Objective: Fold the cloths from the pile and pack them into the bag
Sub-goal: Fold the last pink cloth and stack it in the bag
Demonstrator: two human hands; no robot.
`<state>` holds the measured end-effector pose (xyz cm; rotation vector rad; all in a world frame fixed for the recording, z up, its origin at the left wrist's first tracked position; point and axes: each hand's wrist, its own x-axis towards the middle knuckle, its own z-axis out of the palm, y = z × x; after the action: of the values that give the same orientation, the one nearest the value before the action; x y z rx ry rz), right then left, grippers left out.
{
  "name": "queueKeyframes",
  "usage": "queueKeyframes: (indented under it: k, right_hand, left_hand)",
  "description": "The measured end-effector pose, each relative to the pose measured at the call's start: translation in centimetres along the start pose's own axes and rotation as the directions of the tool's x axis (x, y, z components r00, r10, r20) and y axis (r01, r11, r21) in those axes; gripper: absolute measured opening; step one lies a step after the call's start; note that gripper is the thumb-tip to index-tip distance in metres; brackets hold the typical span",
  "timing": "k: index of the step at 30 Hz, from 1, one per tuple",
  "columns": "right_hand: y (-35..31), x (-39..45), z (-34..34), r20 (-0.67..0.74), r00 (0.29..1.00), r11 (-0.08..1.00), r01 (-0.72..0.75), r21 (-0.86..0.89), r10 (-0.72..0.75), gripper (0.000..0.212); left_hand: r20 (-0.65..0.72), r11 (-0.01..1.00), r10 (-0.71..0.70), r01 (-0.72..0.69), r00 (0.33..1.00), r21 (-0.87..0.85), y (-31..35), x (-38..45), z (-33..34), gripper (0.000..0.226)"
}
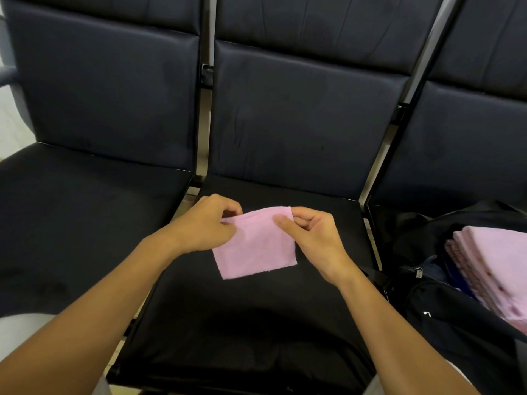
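I see L hand (205, 223) & R hand (310, 232) each pinching top corners of folded pink cloth (253, 249) over mid seat (256, 309); pink stack (490, 269) on bag (445, 317) at R

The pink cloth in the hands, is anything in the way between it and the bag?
Nothing visible is. The left hand and right hand pinch the pink cloth above the middle seat. The bag sits on the right, with a stack of pink cloths in its opening; only bare seat lies between.

Three dark padded seats (285, 124) in a row.
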<state>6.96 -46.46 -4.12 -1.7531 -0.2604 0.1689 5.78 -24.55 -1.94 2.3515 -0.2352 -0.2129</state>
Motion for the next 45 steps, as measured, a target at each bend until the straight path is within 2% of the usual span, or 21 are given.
queueKeyframes:
  k: [3, 6, 9, 12, 15, 19, 21, 23, 26, 28, 30, 33, 36, 40, 45]
  right_hand:
    - [0.0, -0.1, 0.1, 0.021, 1.0, 0.999, 0.017, -0.045, -0.016, 0.021]
    - [0.1, -0.2, 0.6, 0.049, 0.998, 0.995, 0.035, -0.094, -0.031, 0.013]
    - [0.3, -0.2, 1.0, 0.061, 0.998, 0.99, 0.038, -0.137, -0.03, 0.009]
    - [0.1, -0.2, 0.8, 0.042, 0.999, 0.983, 0.035, -0.179, -0.028, 0.013]
    - [-0.2, -0.2, 0.5, 0.071, 0.997, 0.988, -0.013, -0.157, 0.024, 0.021]
    - [-0.1, -0.5, 0.2, 0.193, 0.962, 0.981, -0.183, -0.057, 0.191, 0.028]
    - [0.2, -0.4, 0.0, 0.201, 0.952, 0.973, -0.226, -0.053, 0.232, 0.026]
    - [0.3, -0.1, -0.3, 0.185, 0.951, 0.964, -0.261, 0.042, 0.249, 0.027]
    - [0.3, 0.4, -0.5, 0.114, 0.945, 0.897, -0.326, 0.297, 0.306, 0.027]
    - [0.6, 0.5, -0.1, 0.034, 0.929, 0.862, -0.356, 0.362, 0.369, 0.027]
    - [1.1, 0.4, 0.4, -0.093, 0.92, 0.905, -0.352, 0.239, 0.382, 0.028]
    - [1.3, 0.0, 0.7, -0.275, 0.913, 0.954, -0.29, 0.077, 0.3, 0.031]
    - [1.4, 0.1, 0.3, -0.3, 0.905, 0.952, -0.302, 0.043, 0.3, 0.033]
    - [2.2, -0.4, -0.7, -0.289, 0.886, 0.927, -0.374, 0.019, 0.363, 0.023]
    - [2.3, -1.1, -4.3, -0.412, 0.883, 0.954, -0.285, -0.089, 0.225, 0.018]
  left_hand:
    - [0.116, 0.997, -0.005, 0.015, 0.993, -0.08, 0.0, 0.0, 0.7, 0.025]
    - [0.142, 0.997, 0.05, -0.041, 0.989, -0.069, 0.4, 0.0, 2.1, 0.034]
    - [0.135, 0.995, 0.076, -0.065, 0.988, -0.081, 0.6, 0.1, 3.3, 0.029]
    - [0.072, 0.994, 0.09, -0.085, 0.993, -0.073, 0.9, 0.2, 3.6, 0.018]
    - [-0.006, 0.985, 0.106, -0.106, 0.994, -0.135, 1.2, 0.1, 3.3, 0.019]
    - [-0.203, 0.967, 0.032, -0.082, 0.979, -0.243, 1.1, 0.4, 2.6, 0.022]
    - [-0.299, 0.954, -0.016, -0.075, 0.954, -0.291, 1.1, 0.5, 2.0, 0.025]
    - [-0.361, 0.944, -0.059, -0.065, 0.931, -0.323, 0.8, 0.7, 1.7, 0.028]
    - [-0.396, 0.917, -0.134, -0.038, 0.908, -0.398, 0.6, 0.8, 1.6, 0.032]
    - [-0.345, 0.886, -0.167, -0.012, 0.924, -0.463, 0.8, 0.9, 2.2, 0.03]
    - [-0.28, 0.857, -0.212, 0.04, 0.936, -0.515, 1.0, 0.9, 3.0, 0.026]
    - [-0.238, 0.804, -0.279, 0.091, 0.93, -0.588, 1.3, 1.2, 4.3, 0.022]
    - [-0.285, 0.787, -0.329, 0.095, 0.9, -0.609, 1.9, 1.6, 5.4, 0.024]
    - [-0.33, 0.825, -0.302, 0.072, 0.895, -0.56, 3.0, 2.1, 7.0, 0.024]
    - [-0.325, 0.842, -0.271, 0.06, 0.906, -0.536, 5.3, 2.7, 9.5, 0.023]
